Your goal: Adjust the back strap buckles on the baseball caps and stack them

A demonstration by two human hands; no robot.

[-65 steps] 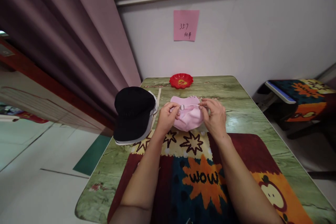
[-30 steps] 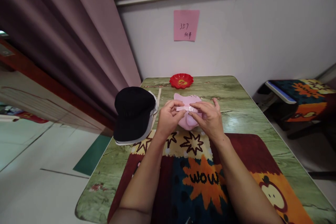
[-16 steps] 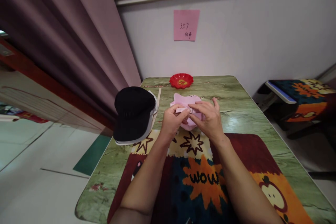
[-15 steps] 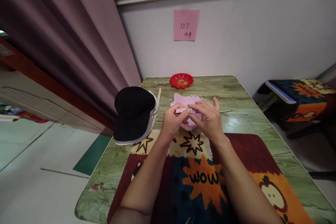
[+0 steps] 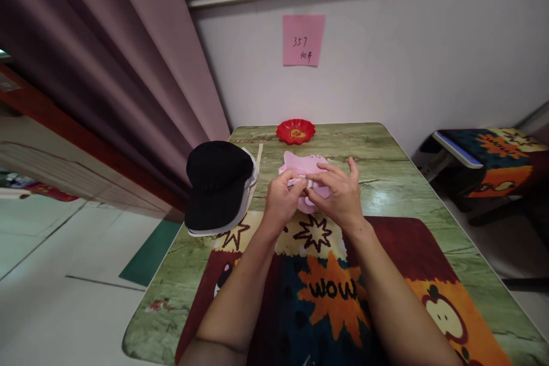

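Both of my hands meet over a pink dish [image 5: 297, 160] with a pointed corner and small dark marks on its far rim. My left hand [image 5: 281, 197] pinches a short pale strip, which looks like paper [image 5: 294, 182], between thumb and fingers. From the other side, my right hand [image 5: 341, 191] pinches the same strip's right end with thumb and index finger; its little finger sticks up. My fingers hide part of the strip and of the dish's inside.
Left of my hands lies a black cap [image 5: 218, 183] beside a long pale strip [image 5: 259, 154]. A red scalloped plate [image 5: 295, 131] is at the far side of the green table [image 5: 369, 143]. Under my forearms lies a patterned mat [image 5: 394, 246]. A pink note [image 5: 303, 40] hangs on the wall.
My right fingertips have shifted slightly left along the strip, and less of the strip shows between my hands. The dish, cap and plate stay in place.
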